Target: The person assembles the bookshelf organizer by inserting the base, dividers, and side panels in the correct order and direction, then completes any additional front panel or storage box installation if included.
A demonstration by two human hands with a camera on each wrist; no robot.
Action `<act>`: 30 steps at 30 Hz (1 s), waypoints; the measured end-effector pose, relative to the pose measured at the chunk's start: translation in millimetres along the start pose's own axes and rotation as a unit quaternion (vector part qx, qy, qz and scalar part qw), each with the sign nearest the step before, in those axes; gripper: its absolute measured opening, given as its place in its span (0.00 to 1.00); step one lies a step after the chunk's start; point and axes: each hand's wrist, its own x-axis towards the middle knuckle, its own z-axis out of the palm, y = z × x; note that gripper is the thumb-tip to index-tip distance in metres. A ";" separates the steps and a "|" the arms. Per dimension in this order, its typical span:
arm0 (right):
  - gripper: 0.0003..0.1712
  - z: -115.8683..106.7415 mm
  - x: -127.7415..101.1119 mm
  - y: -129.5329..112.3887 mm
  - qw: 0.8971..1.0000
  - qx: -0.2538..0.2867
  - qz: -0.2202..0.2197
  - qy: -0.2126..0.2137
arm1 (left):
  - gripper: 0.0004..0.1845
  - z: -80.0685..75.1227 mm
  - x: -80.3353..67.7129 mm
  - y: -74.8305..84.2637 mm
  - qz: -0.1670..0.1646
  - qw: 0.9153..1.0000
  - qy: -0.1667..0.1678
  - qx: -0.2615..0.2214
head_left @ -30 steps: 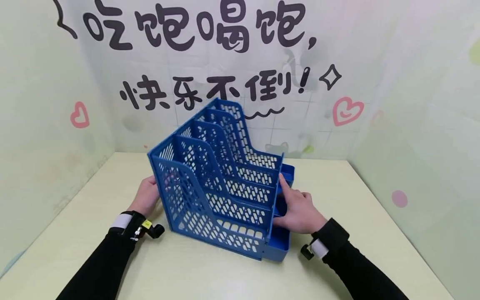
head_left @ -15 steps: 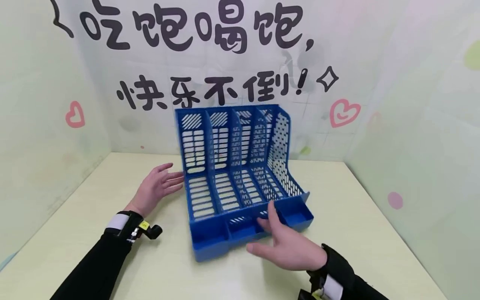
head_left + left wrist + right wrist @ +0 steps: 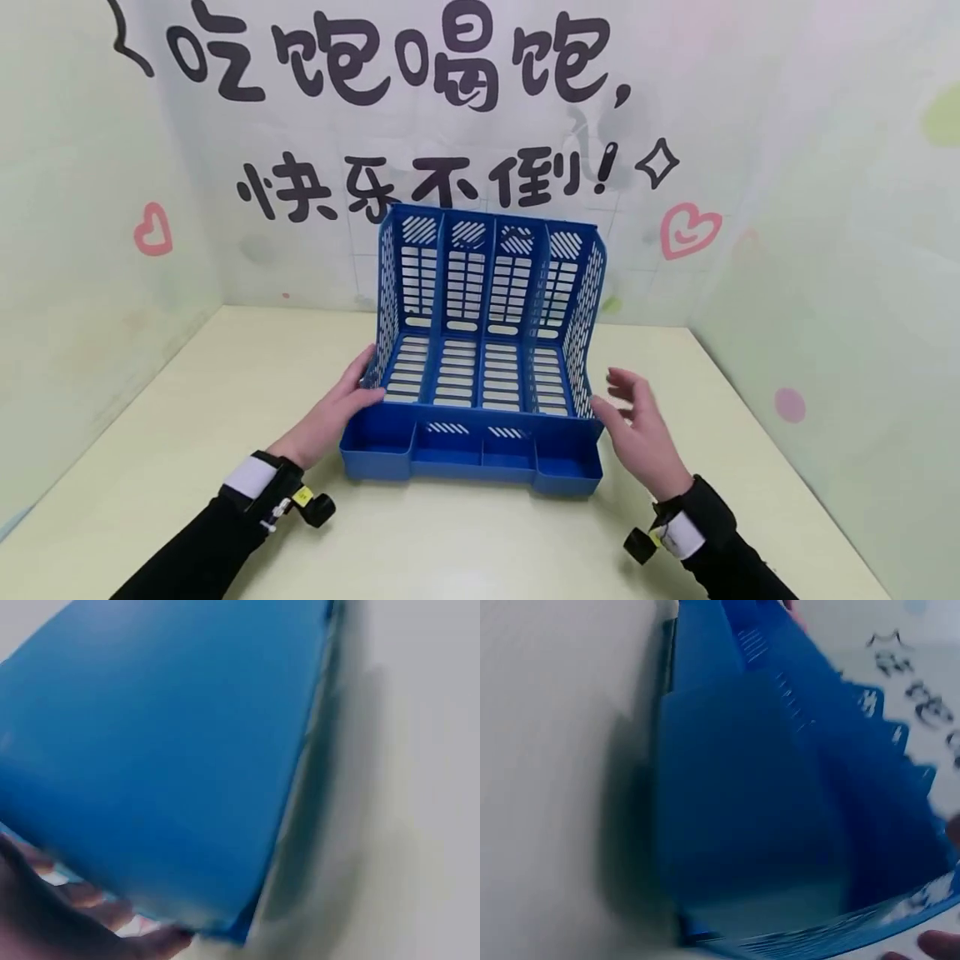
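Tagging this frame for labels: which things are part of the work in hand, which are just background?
In the work:
- blue file rack, upright on the table, front tray toward the camera
- left hand, fingers on the rack's left side
- right hand, open by the rack's right side; contact unclear

Background:
- wall lettering
- heart stickers

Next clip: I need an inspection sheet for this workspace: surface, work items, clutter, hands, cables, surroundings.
Surface: pale yellow table, matte.
Work items: blue file rack, upright, four slotted compartments, front tray facing the camera.
Clutter: nothing seen.
Hands: left hand rests against the rack's left side, fingers straight; right hand open just right of the rack, contact unclear.
Cables: nothing seen; a small black camera sits at each wrist.
Surroundings: pale walls with black lettering and pink hearts.
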 end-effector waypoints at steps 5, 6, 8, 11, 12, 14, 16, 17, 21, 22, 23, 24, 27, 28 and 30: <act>0.38 -5.3 14.2 25.4 0.987 0.072 0.099 -0.100 | 0.44 11.4 4.6 -3.7 -0.008 0.998 -0.044 -0.049; 0.38 -6.3 16.5 28.3 0.986 0.081 0.106 -0.103 | 0.44 12.5 5.0 -4.5 -0.009 0.997 -0.046 -0.053; 0.40 -8.7 19.3 32.0 0.985 0.078 0.109 -0.106 | 0.43 13.3 5.0 -5.8 -0.009 0.997 -0.044 -0.056; 0.42 -11.6 21.7 33.9 0.982 0.087 0.113 -0.121 | 0.43 13.1 4.8 -6.6 -0.006 0.997 -0.041 -0.069; 0.42 -12.3 22.1 34.0 0.982 0.089 0.114 -0.125 | 0.43 13.2 4.7 -6.4 -0.006 0.996 -0.040 -0.075; 0.42 -13.5 22.6 33.4 0.980 0.099 0.115 -0.131 | 0.43 13.6 4.7 -5.7 -0.007 0.996 -0.044 -0.081; 0.41 -14.1 22.7 31.2 0.978 0.107 0.118 -0.136 | 0.42 13.8 4.7 -4.5 -0.010 0.995 -0.049 -0.082; 0.41 -14.2 22.7 29.9 0.978 0.108 0.118 -0.137 | 0.42 13.7 4.6 -3.7 -0.011 0.995 -0.051 -0.083; 0.40 -13.9 23.3 25.8 0.977 0.111 0.115 -0.141 | 0.44 12.1 4.9 -2.4 -0.007 0.995 -0.049 -0.085; 0.40 -13.5 23.5 25.0 0.977 0.112 0.114 -0.140 | 0.45 11.5 4.9 -2.3 -0.008 0.995 -0.046 -0.087; 0.41 -13.2 23.6 24.5 0.977 0.112 0.113 -0.139 | 0.46 10.9 5.0 -2.4 -0.011 0.995 -0.043 -0.086; 0.41 -12.9 23.4 24.0 0.978 0.112 0.113 -0.138 | 0.47 10.4 4.7 -2.4 -0.018 0.996 -0.038 -0.080; 0.41 -13.3 22.0 24.5 0.977 0.115 0.121 -0.135 | 0.48 8.2 3.0 -4.2 -0.041 0.997 -0.029 -0.052; 0.41 -13.9 20.9 25.2 0.976 0.113 0.126 -0.134 | 0.49 6.4 1.8 -5.0 -0.048 0.998 -0.025 -0.035; 0.42 -16.5 18.6 28.0 0.976 0.104 0.127 -0.144 | 0.48 0.1 -1.5 -7.3 -0.054 0.998 -0.028 -0.009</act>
